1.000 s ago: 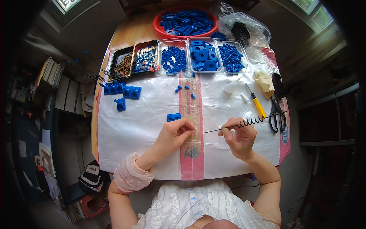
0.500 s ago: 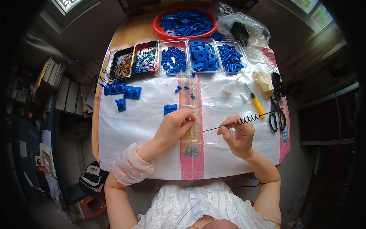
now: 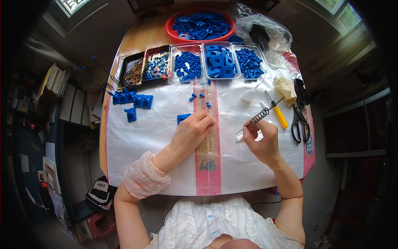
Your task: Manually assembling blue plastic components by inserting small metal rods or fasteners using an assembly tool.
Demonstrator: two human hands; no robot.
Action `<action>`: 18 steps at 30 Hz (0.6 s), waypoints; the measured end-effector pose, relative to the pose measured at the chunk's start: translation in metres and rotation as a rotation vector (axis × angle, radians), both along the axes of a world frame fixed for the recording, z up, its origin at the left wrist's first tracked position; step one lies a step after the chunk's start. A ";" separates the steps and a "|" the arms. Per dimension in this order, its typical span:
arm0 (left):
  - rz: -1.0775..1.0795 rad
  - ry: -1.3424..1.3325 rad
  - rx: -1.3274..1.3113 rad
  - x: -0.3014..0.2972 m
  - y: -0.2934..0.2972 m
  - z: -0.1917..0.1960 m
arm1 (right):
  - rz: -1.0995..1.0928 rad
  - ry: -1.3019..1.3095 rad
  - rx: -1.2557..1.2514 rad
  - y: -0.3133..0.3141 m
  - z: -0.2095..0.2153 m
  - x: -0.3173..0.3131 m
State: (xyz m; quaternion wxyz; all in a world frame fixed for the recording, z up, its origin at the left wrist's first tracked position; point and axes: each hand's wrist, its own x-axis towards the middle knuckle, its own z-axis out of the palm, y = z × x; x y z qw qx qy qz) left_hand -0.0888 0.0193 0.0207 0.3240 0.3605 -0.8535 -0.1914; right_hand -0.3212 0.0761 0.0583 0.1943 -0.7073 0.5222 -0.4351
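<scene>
Between the fingertips of my right hand (image 3: 264, 143) is a black coiled spring wire (image 3: 259, 116), with a straight end past the fingers and another toward the upper right. My left hand (image 3: 191, 132) is closed in a pinch over the printed strip; anything in it is too small or hidden to make out. A blue block (image 3: 183, 118) lies partly behind that hand. Just beyond are a few small blue pegs (image 3: 192, 97). Several blue blocks with fitted parts (image 3: 132, 99) stand at the left, and one separate blue block (image 3: 131, 114) lies nearer.
Trays of brass screws (image 3: 134, 74), small nuts (image 3: 157, 66) and blue parts (image 3: 248, 62) line the back, before a red basin (image 3: 169, 31). At the right lie a yellow-handled screwdriver (image 3: 281, 118), black scissors (image 3: 297, 129) and crumpled paper (image 3: 285, 90). Finished-looking spring wires (image 3: 112, 79) stick up at left.
My right hand has shifted slightly right, and the spring wire now slants more steeply, its coils closer to the fingers. My left hand has moved slightly up, covering more of the blue block.
</scene>
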 end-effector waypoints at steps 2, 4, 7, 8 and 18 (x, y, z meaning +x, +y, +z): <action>-0.014 0.064 0.089 0.002 0.004 0.007 | 0.018 0.115 -0.038 -0.001 0.004 -0.001; -0.029 0.166 0.226 0.002 0.012 0.024 | 0.041 0.274 -0.145 -0.002 0.008 0.002; -0.061 0.392 0.470 -0.003 0.031 0.042 | 0.094 0.423 -0.257 -0.002 0.008 0.015; -0.070 0.476 0.528 -0.004 0.036 0.041 | 0.123 0.484 -0.235 0.000 0.008 0.017; -0.019 0.655 0.500 0.012 0.024 0.034 | 0.046 0.396 -0.088 -0.003 0.029 0.003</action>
